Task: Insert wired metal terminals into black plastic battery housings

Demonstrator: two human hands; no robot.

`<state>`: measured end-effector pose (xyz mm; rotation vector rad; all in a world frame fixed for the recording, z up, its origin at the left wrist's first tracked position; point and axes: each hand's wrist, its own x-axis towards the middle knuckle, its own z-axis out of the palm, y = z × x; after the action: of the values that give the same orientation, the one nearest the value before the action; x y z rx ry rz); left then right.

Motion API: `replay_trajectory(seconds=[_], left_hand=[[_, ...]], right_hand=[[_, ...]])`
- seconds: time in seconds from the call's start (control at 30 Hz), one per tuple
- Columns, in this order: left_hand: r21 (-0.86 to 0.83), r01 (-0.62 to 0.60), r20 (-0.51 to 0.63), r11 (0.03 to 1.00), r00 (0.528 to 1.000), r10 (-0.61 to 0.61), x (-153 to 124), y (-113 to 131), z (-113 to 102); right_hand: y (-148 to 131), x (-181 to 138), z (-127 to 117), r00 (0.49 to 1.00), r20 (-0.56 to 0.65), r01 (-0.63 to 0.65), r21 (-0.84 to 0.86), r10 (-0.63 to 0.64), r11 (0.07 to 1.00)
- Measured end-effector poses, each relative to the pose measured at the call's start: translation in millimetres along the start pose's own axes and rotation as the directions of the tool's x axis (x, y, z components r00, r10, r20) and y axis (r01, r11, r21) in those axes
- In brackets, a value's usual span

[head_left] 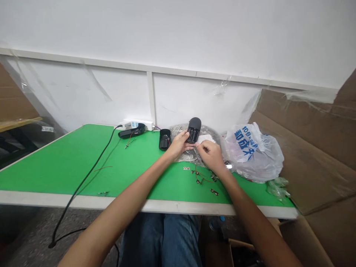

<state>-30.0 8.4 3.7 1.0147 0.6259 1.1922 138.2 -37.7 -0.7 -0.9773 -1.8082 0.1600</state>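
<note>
My left hand (180, 144) grips a black plastic battery housing (194, 128), its rounded end up and its open slots facing me. Close to the housing's lower right edge, my right hand (209, 151) is closed in a pinch; what is between its fingertips is too small to make out. A second black battery housing (164, 140) with a red wire in it stands on the table left of my hands. Small metal battery contacts (198, 181), some with thin wires, lie scattered below my right hand, along with a separate contact pair (214, 192).
Behind my hands lies a clear plastic bag (182, 157). A white bag with blue print (250, 148) sits to the right, by a cardboard box (311, 148). Left are a black handheld tool (132, 131), a white power strip (139, 124) and a black cable (91, 170) crossing the green table (63, 163).
</note>
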Motion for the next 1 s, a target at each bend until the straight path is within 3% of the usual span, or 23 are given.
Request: replay_trajectory(seconds=[0.07, 0.17, 0.3, 0.67, 1.0], left_hand=[[0.009, -0.034, 0.034, 0.999, 0.999, 0.034, 1, -3, -1], [0.008, -0.106, 0.077, 0.994, 0.992, 0.105, 1, -8, 0], [-0.017, -0.143, 0.151, 0.990, 0.978, 0.144, 0, -12, 5], [0.128, -0.158, 0.115, 0.979, 0.983, 0.144, -10, -10, 30], [0.328, -0.205, 0.102, 0.922, 0.978, 0.181, -13, -26, 29]], right_hand=[[4, 4, -4, 0.989, -0.098, -0.110, 0.030, 0.112, 0.993], [9, 7, -8, 0.978, -0.077, -0.186, 0.085, 0.192, 0.979], [14, 7, -7, 0.992, -0.035, -0.117, 0.039, 0.118, 0.992], [19, 11, -11, 0.991, -0.051, -0.128, -0.091, 0.123, 0.988], [34, -2, -10, 0.979, -0.199, -0.069, -0.135, 0.041, 0.988]])
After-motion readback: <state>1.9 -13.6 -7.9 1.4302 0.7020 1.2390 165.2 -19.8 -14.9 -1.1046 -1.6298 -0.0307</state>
